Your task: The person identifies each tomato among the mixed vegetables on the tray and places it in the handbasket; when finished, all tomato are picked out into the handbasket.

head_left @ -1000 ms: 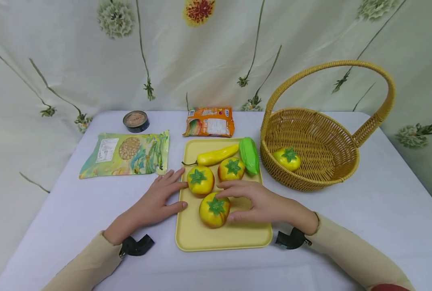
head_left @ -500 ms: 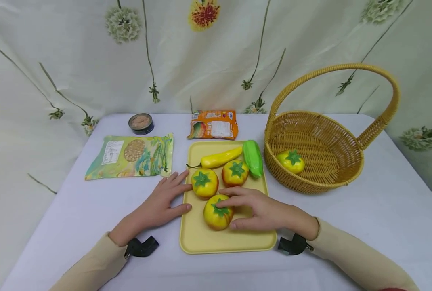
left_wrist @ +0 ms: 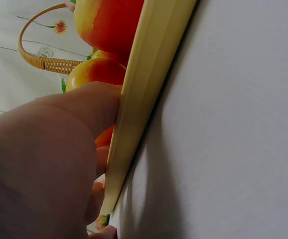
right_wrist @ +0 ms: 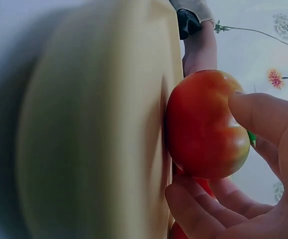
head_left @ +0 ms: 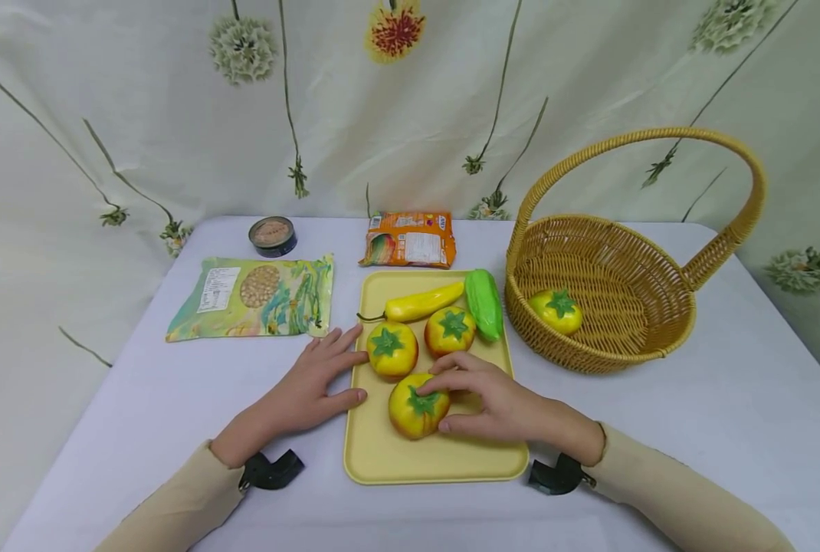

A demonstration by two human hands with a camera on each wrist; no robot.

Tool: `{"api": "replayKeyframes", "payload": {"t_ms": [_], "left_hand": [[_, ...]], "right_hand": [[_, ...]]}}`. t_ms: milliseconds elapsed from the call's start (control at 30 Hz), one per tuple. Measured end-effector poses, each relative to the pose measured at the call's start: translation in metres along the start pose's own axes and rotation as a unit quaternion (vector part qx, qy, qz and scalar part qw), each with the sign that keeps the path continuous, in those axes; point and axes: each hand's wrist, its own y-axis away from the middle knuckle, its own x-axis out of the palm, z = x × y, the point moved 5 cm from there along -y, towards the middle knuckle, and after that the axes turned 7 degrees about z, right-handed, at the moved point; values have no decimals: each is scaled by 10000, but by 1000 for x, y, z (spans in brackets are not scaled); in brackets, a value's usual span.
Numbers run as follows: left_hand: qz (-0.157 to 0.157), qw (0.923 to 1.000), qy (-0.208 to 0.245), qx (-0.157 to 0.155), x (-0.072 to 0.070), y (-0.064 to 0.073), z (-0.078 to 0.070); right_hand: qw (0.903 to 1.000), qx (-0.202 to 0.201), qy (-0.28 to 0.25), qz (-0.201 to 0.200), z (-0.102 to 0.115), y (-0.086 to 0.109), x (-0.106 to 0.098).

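On the pale yellow tray [head_left: 444, 464] lie three yellow-red tomatoes with green star-shaped tops. The front tomato [head_left: 410, 418] is held by my right hand [head_left: 496, 402], its thumb on the near side and its index finger over the top. The right wrist view shows the thumb against this tomato [right_wrist: 206, 124], with other fingers curled round its far side. My left hand [head_left: 313, 383] lies with fingers spread along the tray's left edge; its fingertips touch the rim [left_wrist: 129, 114]. Behind are the left tomato [head_left: 392, 356] and the right tomato [head_left: 449, 326].
A yellow chili pepper [head_left: 424, 303] and a green vegetable [head_left: 483, 307] fill the tray's far end. To the right, a tall-handled wicker basket [head_left: 610, 356] holds another tomato [head_left: 555, 313]. Beyond lie a green packet [head_left: 258, 299], a round tin [head_left: 273, 236] and an orange packet [head_left: 410, 240].
My right hand has come in against the front tomato, its thumb and fingers closing round it. The left hand stays at the tray's edge. The whole head view has shifted slightly.
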Motion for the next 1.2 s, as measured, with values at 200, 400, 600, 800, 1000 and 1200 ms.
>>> {"api": "replayKeyframes", "payload": {"t_ms": [200, 400, 600, 800, 1000, 1200], "left_hand": [[-31, 10000, 14, 56, -1, 1, -4], [39, 10000, 59, -19, -1, -1, -5], [-4, 10000, 48, 23, -1, -1, -4], [-53, 10000, 44, 37, -2, 1, -2], [-35, 10000, 66, 40, -2, 1, -1], [-52, 9999, 90, 47, -1, 1, -2]], "right_hand": [[9998, 106, -135, -45, -2, 1, 0], [9996, 102, -228, -162, -4, 1, -1], [9991, -116, -206, -344, -5, 1, 0], [9980, -371, -80, -506, -4, -1, 0], [9991, -255, -69, -333, -6, 1, 0], [9998, -135, -67, -156, -8, 3, -4]]}}
